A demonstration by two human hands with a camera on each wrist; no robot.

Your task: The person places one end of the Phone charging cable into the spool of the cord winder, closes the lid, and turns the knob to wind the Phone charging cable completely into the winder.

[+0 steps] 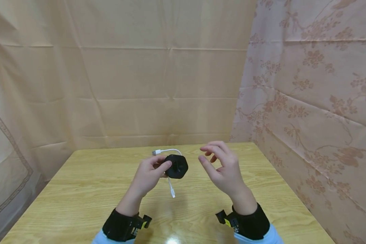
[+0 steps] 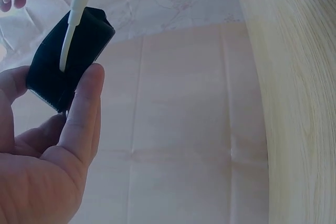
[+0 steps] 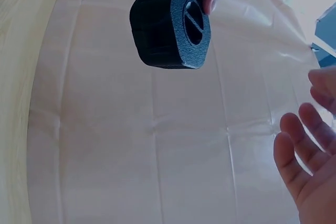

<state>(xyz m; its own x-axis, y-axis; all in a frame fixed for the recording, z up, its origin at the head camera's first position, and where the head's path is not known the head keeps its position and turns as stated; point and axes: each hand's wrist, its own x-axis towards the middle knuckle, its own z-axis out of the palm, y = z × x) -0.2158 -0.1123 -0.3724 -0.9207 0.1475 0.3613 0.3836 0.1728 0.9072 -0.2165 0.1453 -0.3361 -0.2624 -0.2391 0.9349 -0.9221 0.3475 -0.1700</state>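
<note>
My left hand [image 1: 148,174] holds a black hexagonal cable winder [image 1: 180,171] above the table, thumb on its near face and fingers behind. A white USB cable [image 1: 170,186] comes out of it on two sides. One end, with a metal USB plug [image 1: 154,153], curves out past the top; the other, with a smaller white plug [image 1: 173,194], hangs below. In the right wrist view, the winder's face [image 3: 198,45] shows a round recess crossed by a bar. My right hand [image 1: 225,167] hovers to the right, fingers loosely bent, touching nothing.
Below both hands lies a light wooden table [image 1: 79,203]. A plain beige cloth [image 1: 125,74] hangs behind it, and a floral curtain [image 1: 317,101] runs along the right side. Black bands [image 1: 251,222] with small cameras sit on both wrists.
</note>
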